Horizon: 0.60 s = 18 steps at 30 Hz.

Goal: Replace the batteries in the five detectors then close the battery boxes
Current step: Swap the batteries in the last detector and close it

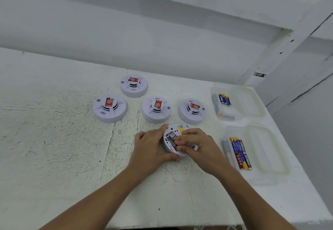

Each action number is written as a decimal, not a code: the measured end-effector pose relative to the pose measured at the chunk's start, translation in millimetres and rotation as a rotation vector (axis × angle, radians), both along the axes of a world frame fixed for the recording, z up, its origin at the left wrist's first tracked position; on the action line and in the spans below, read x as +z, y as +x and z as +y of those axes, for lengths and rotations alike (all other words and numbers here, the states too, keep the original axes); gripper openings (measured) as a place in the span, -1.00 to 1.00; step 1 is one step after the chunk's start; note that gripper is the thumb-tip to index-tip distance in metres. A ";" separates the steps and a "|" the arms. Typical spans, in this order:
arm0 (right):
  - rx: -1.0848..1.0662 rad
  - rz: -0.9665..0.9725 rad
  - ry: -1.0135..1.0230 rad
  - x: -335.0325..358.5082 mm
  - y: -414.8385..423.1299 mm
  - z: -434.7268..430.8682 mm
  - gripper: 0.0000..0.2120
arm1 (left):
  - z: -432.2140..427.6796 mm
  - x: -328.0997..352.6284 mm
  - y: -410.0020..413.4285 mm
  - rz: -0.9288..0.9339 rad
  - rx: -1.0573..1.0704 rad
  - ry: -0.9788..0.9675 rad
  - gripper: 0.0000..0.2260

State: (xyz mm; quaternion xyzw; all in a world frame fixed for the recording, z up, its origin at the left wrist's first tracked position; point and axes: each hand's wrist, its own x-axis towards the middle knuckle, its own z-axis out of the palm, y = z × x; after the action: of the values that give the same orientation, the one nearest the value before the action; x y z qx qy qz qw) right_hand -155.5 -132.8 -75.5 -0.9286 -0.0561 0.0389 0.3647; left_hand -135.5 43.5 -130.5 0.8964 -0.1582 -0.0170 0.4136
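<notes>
White detector (168,148), upturned: left hand (149,148) grips rim; right hand (197,145) pinches battery (171,141) lying diagonally under its fingertips (178,141).

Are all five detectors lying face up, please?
No, four detectors lie face up, while the fifth detector is turned over with its battery box open.

- The gripped detector (168,148) is showing smooth, matt white plastic.
- The pinched battery (172,143) is showing a glossy wrap.
- Under the grip, the table (63,139) is looking rough, speckled.
</notes>
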 end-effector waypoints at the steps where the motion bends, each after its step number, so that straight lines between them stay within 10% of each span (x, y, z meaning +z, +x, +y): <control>1: 0.000 -0.005 -0.005 0.2 -0.4 0.5 -0.80 | 0.2 0.1 0.0 0.002 -0.001 0.003 -0.03; 18: 0.121 -0.161 -0.026 -14.1 -7.2 -4.9 -0.78 | -1.7 6.1 -3.5 -0.028 0.014 0.007 -0.08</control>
State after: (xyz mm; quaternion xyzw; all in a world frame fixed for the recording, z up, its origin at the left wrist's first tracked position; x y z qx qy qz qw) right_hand -162.7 -137.7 -89.6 -0.9282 -0.1409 -0.0130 0.3441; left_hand -139.0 41.8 -124.4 0.8990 -0.1577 -0.0019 0.4085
